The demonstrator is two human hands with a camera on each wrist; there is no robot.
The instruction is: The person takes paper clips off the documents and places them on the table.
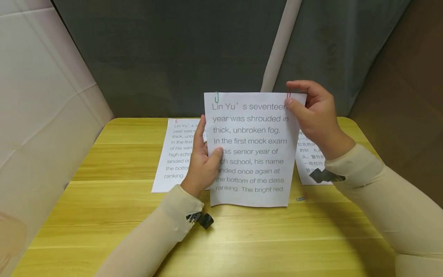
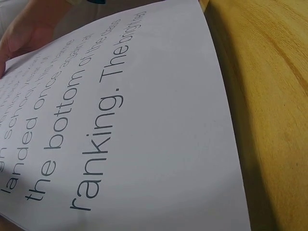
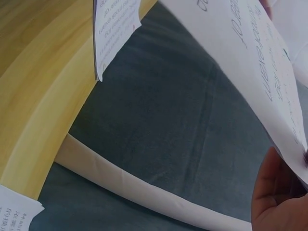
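Note:
A printed sheet of English text (image 1: 250, 150) stands upright above the yellow table (image 1: 242, 238), its lower edge touching the wood. My left hand (image 1: 202, 161) grips its left edge, thumb on the front. My right hand (image 1: 311, 111) pinches the top right corner at a red paper clip (image 1: 288, 94). A green paper clip (image 1: 216, 96) sits on the top left corner. The left wrist view is filled by the sheet (image 2: 120, 134). In the right wrist view the sheet (image 3: 250, 62) slants overhead with my fingers (image 3: 276, 197) beneath it.
A second English sheet (image 1: 174, 154) with a red clip lies flat behind my left hand. A sheet of Chinese text (image 1: 309, 161) lies under my right wrist. A loose paper clip (image 1: 302, 198) lies on the table. A grey cloth backdrop (image 1: 173, 50) and a pale pole (image 1: 280, 46) stand behind.

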